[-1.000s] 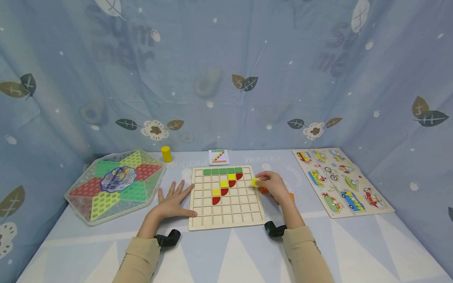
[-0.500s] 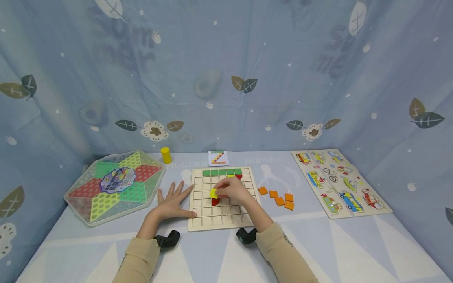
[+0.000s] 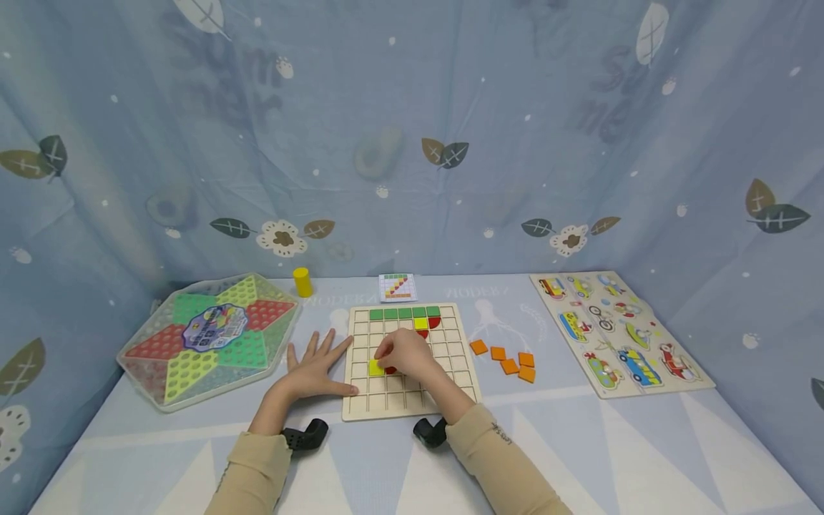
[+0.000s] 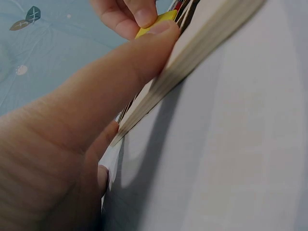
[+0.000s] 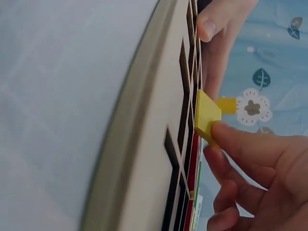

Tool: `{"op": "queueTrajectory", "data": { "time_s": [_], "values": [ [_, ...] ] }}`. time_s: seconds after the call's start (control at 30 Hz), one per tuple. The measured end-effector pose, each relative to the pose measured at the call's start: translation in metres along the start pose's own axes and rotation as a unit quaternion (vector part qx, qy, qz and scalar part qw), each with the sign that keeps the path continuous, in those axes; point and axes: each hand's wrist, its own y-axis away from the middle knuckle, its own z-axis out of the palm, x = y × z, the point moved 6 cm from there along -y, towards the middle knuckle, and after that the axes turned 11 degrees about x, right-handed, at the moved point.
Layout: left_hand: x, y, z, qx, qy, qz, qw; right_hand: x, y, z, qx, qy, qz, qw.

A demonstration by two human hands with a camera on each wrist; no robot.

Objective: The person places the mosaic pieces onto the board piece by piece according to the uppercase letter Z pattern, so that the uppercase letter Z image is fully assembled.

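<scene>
A wooden grid board (image 3: pixel 418 400) lies between both hands. My left hand (image 3: pixel 312 373) is spread flat at its left side, with the thumb and a fingertip touching the edge. Over the grid, my right hand (image 3: pixel 410 353) pinches a yellow square tile (image 3: pixel 375 368) by one side. In the right wrist view this tile (image 5: pixel 206 114) stands tilted, its lower edge at the grid. Green square tiles (image 3: pixel 405 313) line the top row. Below them show a yellow tile (image 3: pixel 420 323) and a red quarter-round piece (image 3: pixel 434 322); my right hand hides part of the diagonal.
Several orange square tiles (image 3: pixel 510 366) lie right of the board. A pattern card (image 3: pixel 398 287) and a yellow cylinder (image 3: pixel 302 282) are behind. A star-patterned game board (image 3: pixel 212 340) is at left, a vehicle picture puzzle (image 3: pixel 621 332) at right. A curtain (image 3: pixel 412 207) backs the table.
My right hand has carried the yellow tile from the board's right side leftward and down to a cell left of the lowest red piece. The left hand stays put.
</scene>
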Motion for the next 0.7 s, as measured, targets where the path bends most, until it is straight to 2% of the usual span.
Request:
{"op": "queueTrajectory", "data": {
  "time_s": [0.2, 0.37, 0.5, 0.7],
  "values": [
    [-0.001, -0.001, 0.0, 0.002, -0.006, -0.002, 1.0, -0.002, 0.0, 0.002, 0.019, 0.063, -0.009, 0.998],
    [-0.001, -0.001, 0.0, 0.007, -0.002, 0.001, 1.0, -0.002, 0.001, 0.001, 0.027, 0.074, -0.007, 0.997],
    [-0.002, -0.002, 0.0, 0.008, -0.001, 0.002, 1.0, -0.001, 0.003, -0.003, 0.024, 0.042, -0.012, 0.999],
    [-0.001, -0.002, 0.001, 0.002, -0.003, -0.003, 1.0, 0.009, 0.005, -0.017, 0.024, -0.069, -0.006, 0.997]
  ]
}}
